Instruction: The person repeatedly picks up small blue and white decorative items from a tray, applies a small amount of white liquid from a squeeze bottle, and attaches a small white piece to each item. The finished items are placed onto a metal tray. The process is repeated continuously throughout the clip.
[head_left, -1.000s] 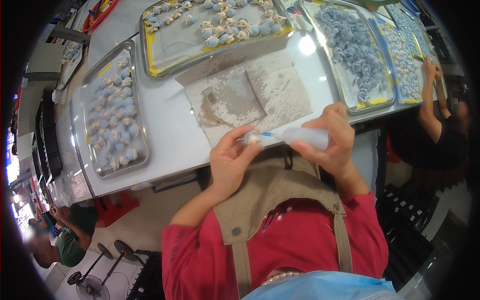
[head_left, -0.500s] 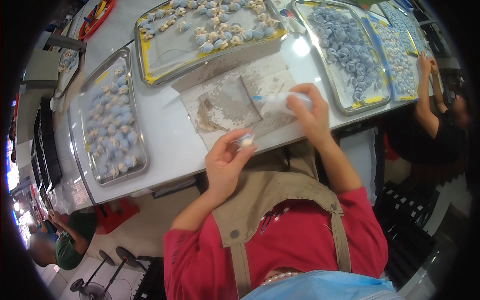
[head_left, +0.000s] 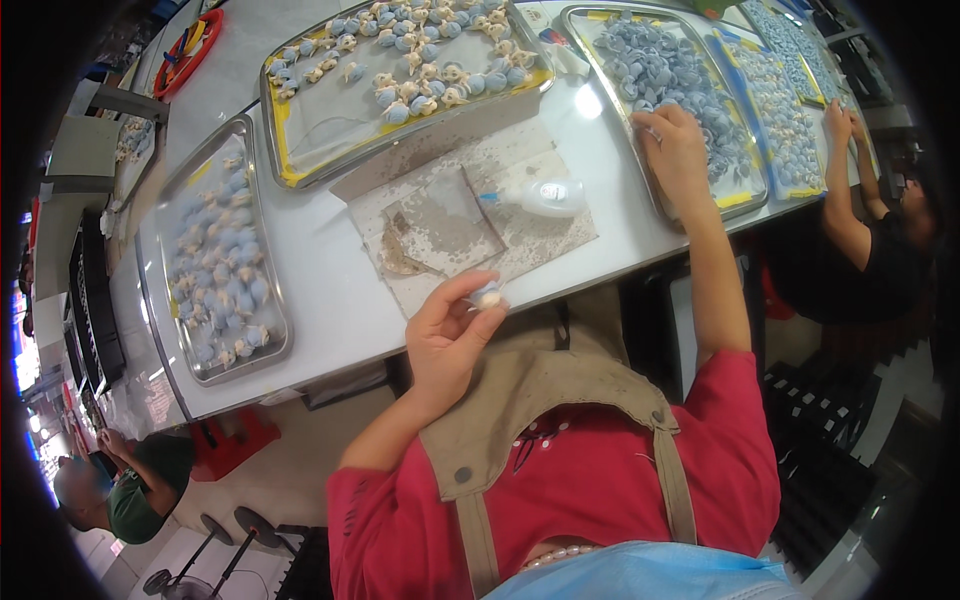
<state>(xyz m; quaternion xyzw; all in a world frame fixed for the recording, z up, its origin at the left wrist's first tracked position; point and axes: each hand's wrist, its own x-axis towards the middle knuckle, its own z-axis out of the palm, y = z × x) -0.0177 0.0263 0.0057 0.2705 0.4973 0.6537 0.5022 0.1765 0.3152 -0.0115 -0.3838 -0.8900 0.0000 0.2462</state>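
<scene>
My left hand [head_left: 448,335] pinches a small cream-and-blue figure [head_left: 487,297] between thumb and fingers, just off the table's near edge. My right hand [head_left: 677,150] reaches over the near left rim of a metal tray [head_left: 655,190] heaped with grey-blue curved shell-like pieces [head_left: 668,65]. Its fingers are bent together at the pieces; what lies between the fingertips is hidden. A white squeeze bottle with a blue tip [head_left: 553,197] lies on its side on a stained cardboard sheet [head_left: 540,240] between my hands.
At the far side, a yellow-taped tray [head_left: 330,115] carries many finished-looking blue-and-cream figures; another such tray [head_left: 287,350] stands left. Further right is a blue-edged tray [head_left: 790,130], with a person in black [head_left: 850,225] working beside it. A red ring-shaped holder [head_left: 205,60] sits far left.
My right hand has let go of the bottle, now lying on the cardboard, and moved right and away to the shell-piece tray. The left hand still holds the figure in about the same place.
</scene>
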